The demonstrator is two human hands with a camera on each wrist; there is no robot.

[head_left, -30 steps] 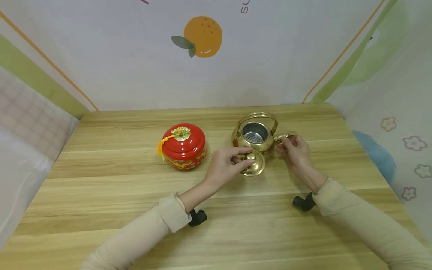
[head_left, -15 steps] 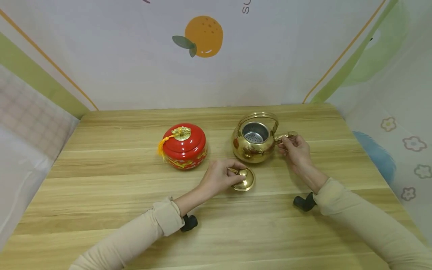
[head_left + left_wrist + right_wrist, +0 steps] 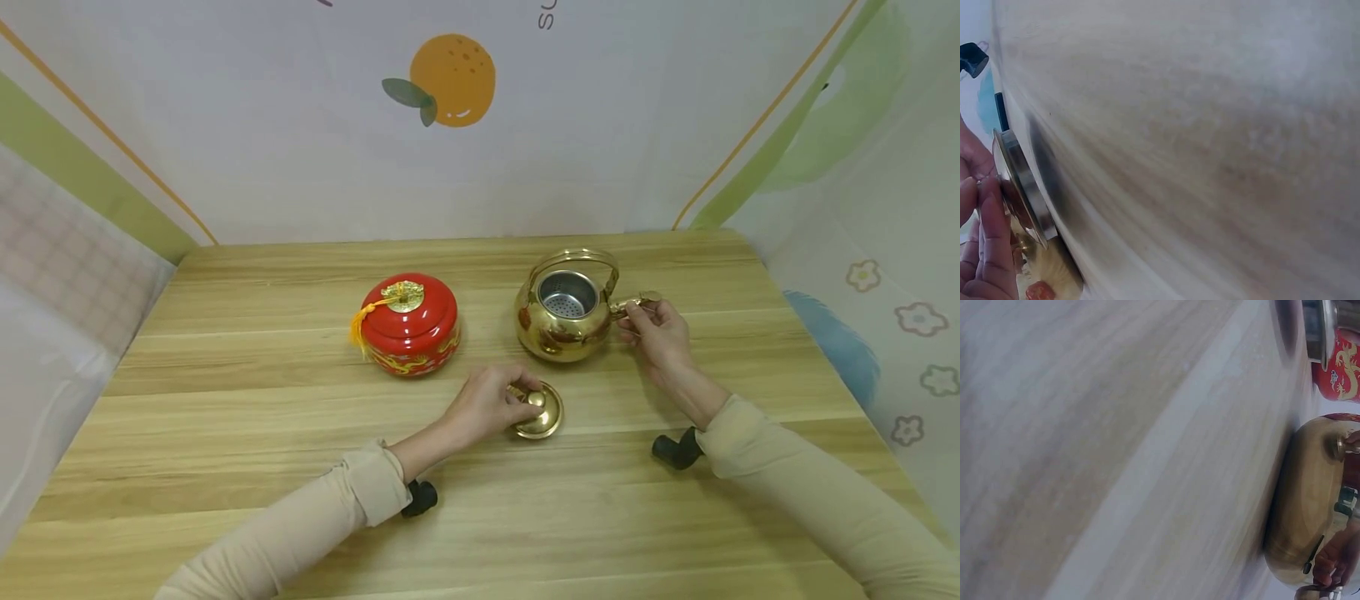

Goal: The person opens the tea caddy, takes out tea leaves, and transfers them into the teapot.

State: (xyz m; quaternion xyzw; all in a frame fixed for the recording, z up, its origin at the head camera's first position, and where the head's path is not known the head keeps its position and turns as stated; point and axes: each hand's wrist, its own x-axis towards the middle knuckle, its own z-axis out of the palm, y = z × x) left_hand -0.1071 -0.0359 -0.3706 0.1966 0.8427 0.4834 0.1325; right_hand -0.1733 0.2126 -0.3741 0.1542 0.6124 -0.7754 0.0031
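My left hand [image 3: 486, 402] pinches the knob of a round gold lid [image 3: 551, 414], in front of the kettle. In the left wrist view the lid [image 3: 1019, 187] hangs a little above the wood, its shadow beside it. A shiny gold kettle [image 3: 558, 337] stands uncovered on the table, its arched handle [image 3: 576, 254] upright. Inside its mouth sits a perforated steel strainer [image 3: 567, 296]. My right hand [image 3: 662, 340] holds the kettle's spout [image 3: 628, 305] at the right side, between thumb and fingers. The right wrist view shows the kettle's polished side [image 3: 1310, 506] close up.
Left of the kettle stands a red lidded jar [image 3: 411, 325] with gold dragons and a yellow tassel [image 3: 360, 327]. The wooden table [image 3: 247, 400] meets a printed cloth backdrop [image 3: 315, 175] at the back. Black wrist-camera mounts [image 3: 677, 450] sit below the wrists.
My left hand has drawn the lid away from the kettle, toward the table's front and slightly left, and lowered it. The right hand and kettle have stayed in place.
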